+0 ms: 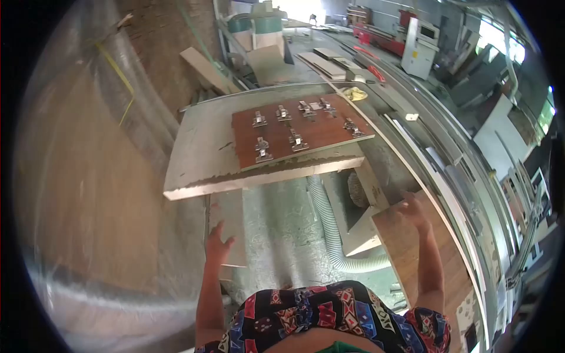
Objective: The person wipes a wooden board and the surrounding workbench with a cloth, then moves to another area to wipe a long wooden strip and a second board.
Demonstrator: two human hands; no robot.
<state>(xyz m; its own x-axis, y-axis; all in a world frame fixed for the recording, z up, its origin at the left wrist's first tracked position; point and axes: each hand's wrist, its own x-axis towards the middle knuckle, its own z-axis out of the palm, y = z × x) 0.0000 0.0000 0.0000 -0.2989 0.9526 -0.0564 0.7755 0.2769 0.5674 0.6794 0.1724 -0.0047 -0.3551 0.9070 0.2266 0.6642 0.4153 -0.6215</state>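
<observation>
My left hand [219, 244] is low on the left, thumb and fingers apart with nothing in it, in front of a pale upright panel [229, 215]. On the right, my right hand [414, 210] overlaps the far end of a brown wooden board [432, 235]; its fingers are spread and hold nothing. Ahead stands a worn workbench top [203, 141]. A reddish-brown panel [250, 132] lies on it, its near edge along the bench front. Several metal cabinet hinges [263, 150] are set out on that panel in two rough rows.
A ribbed hose [322, 217] runs along the floor under the bench. Long rails and strips [435, 167] line the right side. A plastic-wrapped stack [88, 194] stands at the left. Yellow cloth [355, 93] lies behind the panel; a white machine cabinet [419, 53] stands farther back.
</observation>
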